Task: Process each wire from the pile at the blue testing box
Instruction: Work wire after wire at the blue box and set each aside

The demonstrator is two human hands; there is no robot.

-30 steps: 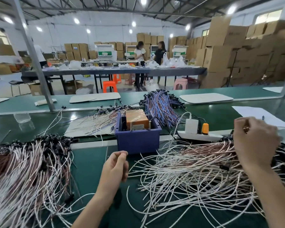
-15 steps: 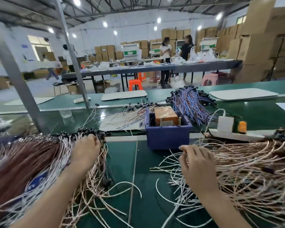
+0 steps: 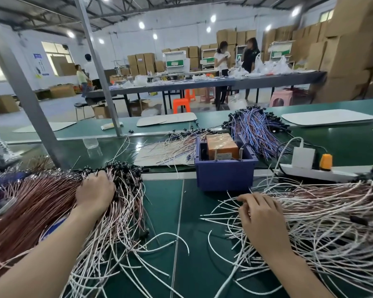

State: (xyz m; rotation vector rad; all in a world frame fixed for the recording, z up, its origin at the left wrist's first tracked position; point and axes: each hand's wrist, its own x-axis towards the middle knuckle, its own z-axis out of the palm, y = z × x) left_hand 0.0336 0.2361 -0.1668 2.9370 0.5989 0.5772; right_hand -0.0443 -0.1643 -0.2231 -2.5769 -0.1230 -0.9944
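The blue testing box (image 3: 224, 176) stands on the green bench at centre, with an orange unit (image 3: 222, 145) inside it. A big pile of brown and white wires (image 3: 41, 209) with black connector ends lies on the left. My left hand (image 3: 95, 193) is on top of this pile, its fingers curled down into the wires by the black connectors. On the right lies another pile of white and brown wires (image 3: 332, 224). My right hand (image 3: 262, 218) rests on this pile's left edge with bent fingers over loose wire ends. Whether it holds one is hidden.
A white power strip (image 3: 310, 173) with a white adapter and an orange plug lies right of the box. Blue-purple wires (image 3: 256, 130) and a thinner wire heap (image 3: 170, 147) lie behind it. A metal post (image 3: 26, 100) rises at the left. People stand at a far table.
My left hand went from the bench centre onto the left pile. My right hand came from the far right to the right pile's left edge. The view has turned left.
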